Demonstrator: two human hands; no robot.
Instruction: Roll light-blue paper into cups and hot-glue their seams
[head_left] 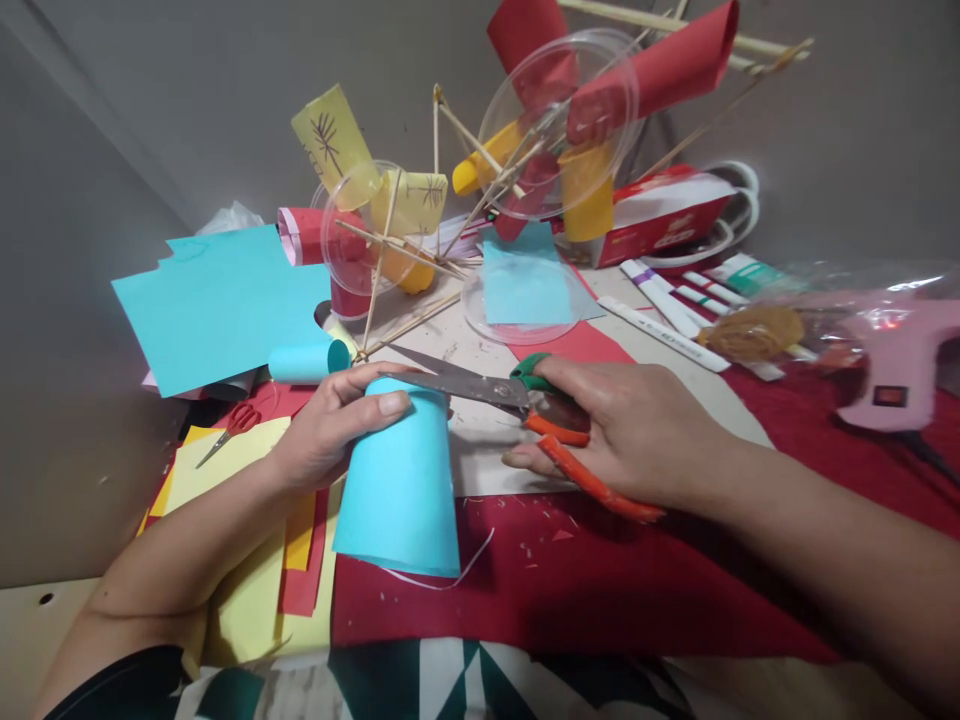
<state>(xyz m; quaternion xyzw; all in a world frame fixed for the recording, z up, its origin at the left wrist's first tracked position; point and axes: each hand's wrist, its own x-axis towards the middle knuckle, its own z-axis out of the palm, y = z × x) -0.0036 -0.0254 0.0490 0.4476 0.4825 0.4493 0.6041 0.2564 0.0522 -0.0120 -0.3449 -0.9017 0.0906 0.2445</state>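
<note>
My left hand (337,420) grips a light-blue paper tube (401,490) near its upper end, thumb on the front face. The tube hangs tilted over a dark red cloth. In my right hand (630,430) is a pair of scissors (487,388) with orange and green handles. Its blades stand apart and point left, at the top rim of the tube beside my left thumb. Whether the paper lies between the blades I cannot tell. A smaller rolled blue tube (309,360) lies just behind my left hand.
Behind stand stick frames with clear plastic discs (559,125) carrying red and yellow paper tubes. Blue sheets (225,310) lie at left, with small red scissors (240,420) on yellow paper (225,470). Markers (664,335), rubber bands (757,332) and a pink glue gun (892,365) are at right.
</note>
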